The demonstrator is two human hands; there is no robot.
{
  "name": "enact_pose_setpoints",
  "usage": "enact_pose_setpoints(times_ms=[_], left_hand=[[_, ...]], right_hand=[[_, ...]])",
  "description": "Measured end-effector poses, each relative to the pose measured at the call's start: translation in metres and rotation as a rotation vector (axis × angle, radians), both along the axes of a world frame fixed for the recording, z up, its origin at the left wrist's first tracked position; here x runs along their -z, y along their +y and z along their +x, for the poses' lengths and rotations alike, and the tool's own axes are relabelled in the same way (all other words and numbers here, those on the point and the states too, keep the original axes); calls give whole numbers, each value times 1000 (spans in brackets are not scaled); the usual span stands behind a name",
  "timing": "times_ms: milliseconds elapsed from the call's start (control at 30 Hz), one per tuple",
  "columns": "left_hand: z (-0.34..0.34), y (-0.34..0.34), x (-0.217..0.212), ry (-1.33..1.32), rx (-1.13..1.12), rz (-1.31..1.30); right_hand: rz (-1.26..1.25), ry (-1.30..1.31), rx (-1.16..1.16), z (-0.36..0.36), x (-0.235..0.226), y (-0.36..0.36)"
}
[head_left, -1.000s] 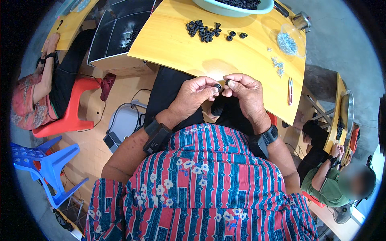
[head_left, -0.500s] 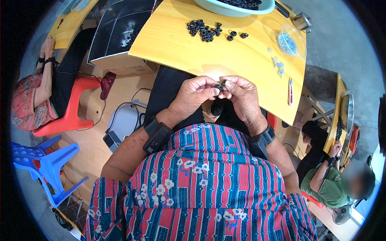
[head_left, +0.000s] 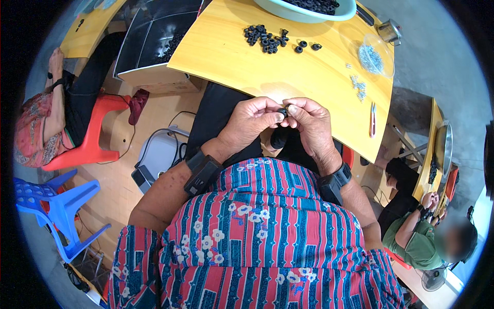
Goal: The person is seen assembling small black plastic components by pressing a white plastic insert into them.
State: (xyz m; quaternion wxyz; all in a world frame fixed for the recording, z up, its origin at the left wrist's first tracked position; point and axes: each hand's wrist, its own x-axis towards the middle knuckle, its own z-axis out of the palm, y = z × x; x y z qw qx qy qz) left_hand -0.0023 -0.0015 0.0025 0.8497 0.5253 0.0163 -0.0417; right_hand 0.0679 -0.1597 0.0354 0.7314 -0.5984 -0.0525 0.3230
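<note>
The yellow table (head_left: 267, 67) bears black rings (head_left: 265, 37), a basin (head_left: 309, 11), red snips (head_left: 372, 119) and, seemingly, small metal bits (head_left: 369, 55).

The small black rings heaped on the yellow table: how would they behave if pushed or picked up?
The black rings look small and round, so probably light and apt to roll or scatter on the smooth yellow table. The left hand and right hand pinch one with fingertips, suggesting fiddly handling.

Yellow wooden table (head_left: 309, 77), red stool (head_left: 95, 139), blue plastic chair (head_left: 62, 206), tan tiled floor (head_left: 154, 118).

A red plastic chair (head_left: 90, 139), a blue plastic chair (head_left: 56, 203) and small red-handled snips (head_left: 372, 119) are in view.
</note>
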Motion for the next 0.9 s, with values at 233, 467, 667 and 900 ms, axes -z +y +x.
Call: enact_pose_setpoints(times_ms=[233, 467, 667, 900], left_hand=[[0, 0, 0, -3, 0, -17], [-1, 0, 4, 1, -18, 42], [-2, 0, 7, -15, -20, 74], [-1, -1, 7, 0, -54, 66]], right_hand=[[8, -50, 21, -3, -3, 3], [-67, -142, -1, -3, -6, 1], [-81, -131, 5, -5, -3, 1], [-15, -94, 29, -9, 0, 3]])
